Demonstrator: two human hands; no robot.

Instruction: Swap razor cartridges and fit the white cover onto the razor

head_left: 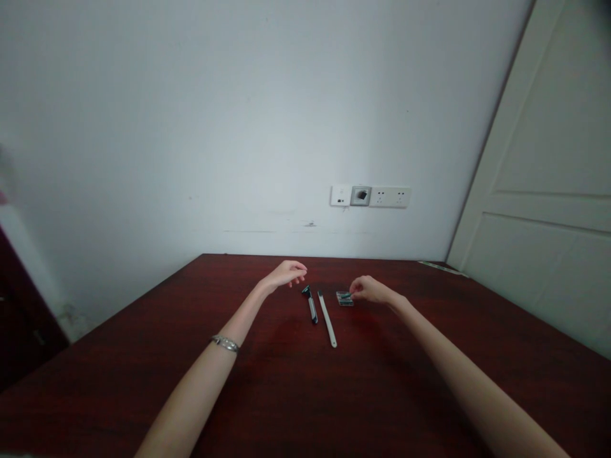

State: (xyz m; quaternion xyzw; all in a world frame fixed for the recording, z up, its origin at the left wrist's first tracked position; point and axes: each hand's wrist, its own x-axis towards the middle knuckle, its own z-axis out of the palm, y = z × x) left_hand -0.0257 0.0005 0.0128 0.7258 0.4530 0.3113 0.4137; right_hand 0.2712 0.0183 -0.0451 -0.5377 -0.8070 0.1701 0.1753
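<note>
My right hand is closed in a pinch at a small clear plastic case. Its fingertips are on a dark razor cartridge in or just over the case. Another dark cartridge seems to lie in the nearer part of the case. My left hand hovers above the table with loosely bent fingers apart and nothing in them. Just below it lies a razor with a grey and black handle, its head pointing away from me. Between razor and case lies a toothbrush with a long white handle and dark head.
The dark red wooden table reaches back to a white wall. A row of wall sockets sits above its far edge. A white panelled door stands along the right side. A thin pale strip lies at the far right corner.
</note>
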